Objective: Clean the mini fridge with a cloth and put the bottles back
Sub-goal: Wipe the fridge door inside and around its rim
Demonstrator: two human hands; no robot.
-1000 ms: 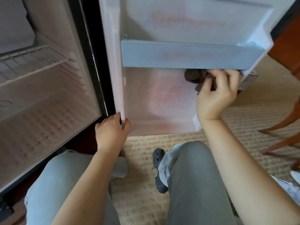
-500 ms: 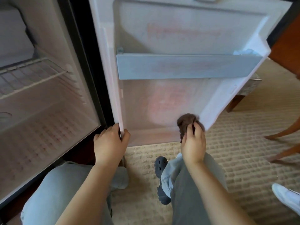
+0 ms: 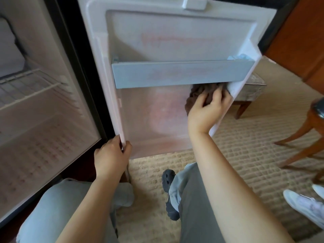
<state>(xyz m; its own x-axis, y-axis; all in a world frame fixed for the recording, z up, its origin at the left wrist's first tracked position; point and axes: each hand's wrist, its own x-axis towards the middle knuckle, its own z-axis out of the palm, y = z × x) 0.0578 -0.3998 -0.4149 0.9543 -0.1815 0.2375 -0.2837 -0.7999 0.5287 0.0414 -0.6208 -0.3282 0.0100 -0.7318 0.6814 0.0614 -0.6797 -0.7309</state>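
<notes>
fridge door (image 3: 157,111) open, our left hand (image 3: 112,155) gripping its bottom corner, fingers curled round the edge | right hand (image 3: 205,111), fingers spread and bent, clutching cloth (image 3: 198,93) against inner panel just under shelf rail (image 3: 182,73) | cloth likely soft, light, bunches; we'd hold it wadded under palm

Left grip (image 3: 112,154) and right grip (image 3: 207,111) curled

Footstool (image 3: 252,89), white shoe (image 3: 305,206), carpet (image 3: 245,146)

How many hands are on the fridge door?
2. The left hand grips the lower corner of the fridge door; the right hand holds the brown cloth against it under the door shelf.
</notes>
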